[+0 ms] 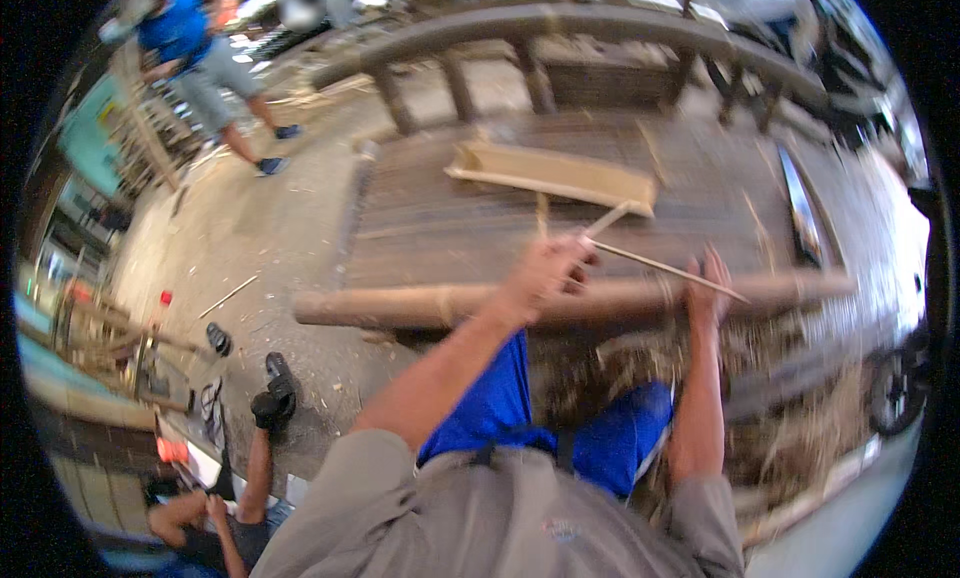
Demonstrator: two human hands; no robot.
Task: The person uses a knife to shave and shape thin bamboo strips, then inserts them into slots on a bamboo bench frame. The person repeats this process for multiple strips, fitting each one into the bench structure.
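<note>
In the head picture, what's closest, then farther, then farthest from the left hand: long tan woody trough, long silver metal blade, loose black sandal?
From the left hand:
1. Long tan woody trough, just beyond it.
2. Long silver metal blade, over right.
3. Loose black sandal, left, on the floor.

Behind your grip (pixel 548 271) you wear blue bottoms (pixel 622 430) and a taupe shirt (pixel 480 528) with short sleeves (pixel 345 488) and small front print (pixel 563 529).
</note>
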